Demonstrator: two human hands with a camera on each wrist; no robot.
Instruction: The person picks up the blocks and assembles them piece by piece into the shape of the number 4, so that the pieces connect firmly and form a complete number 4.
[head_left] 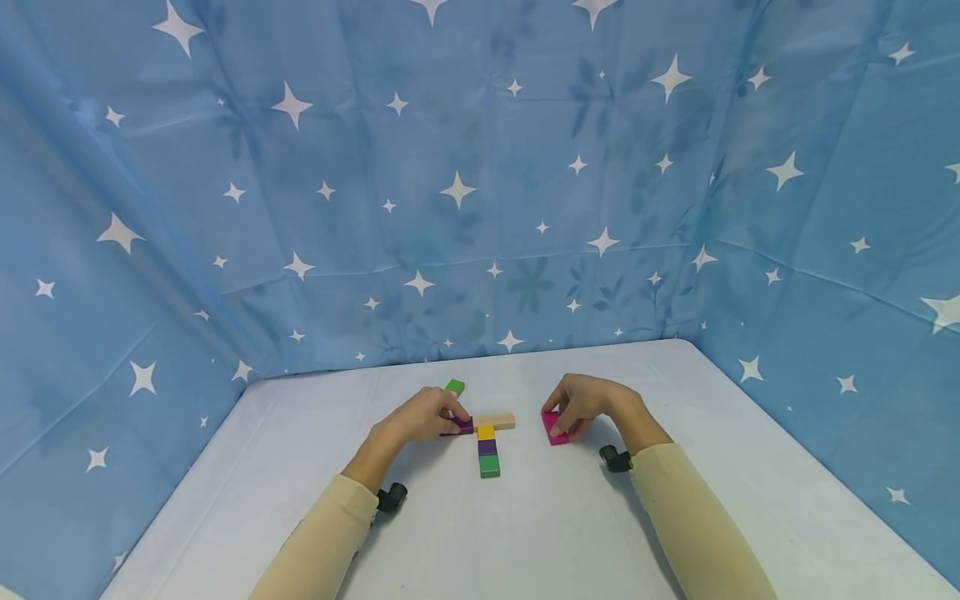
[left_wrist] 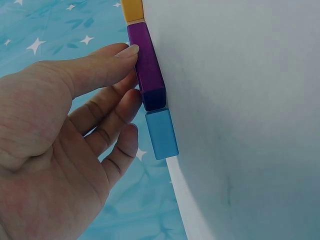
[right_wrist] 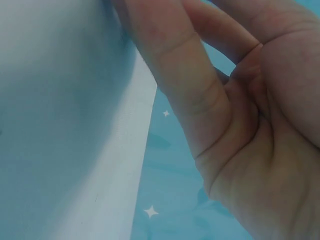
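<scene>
Thumb and fingers of my left hand (head_left: 427, 414) pinch a purple block (head_left: 465, 427) that lies on the table. The left wrist view shows the thumb on this purple block (left_wrist: 146, 65), with a blue block (left_wrist: 161, 132) at its near end and a yellow-orange block (left_wrist: 133, 10) beyond its far end. A plain wooden block (head_left: 495, 422) lies just right of the purple one. My right hand (head_left: 588, 402) grips a bright pink block (head_left: 555, 429) farther right, apart from the others. In the right wrist view the fingers (right_wrist: 185, 75) show, but the pink block is hidden.
Below the wooden block, a yellow block (head_left: 486, 432), a dark purple block (head_left: 487, 447) and a green block (head_left: 490, 467) form a column. Another green block (head_left: 455, 387) lies behind my left hand. The white table (head_left: 555, 533) meets a blue star-patterned curtain (head_left: 480, 208).
</scene>
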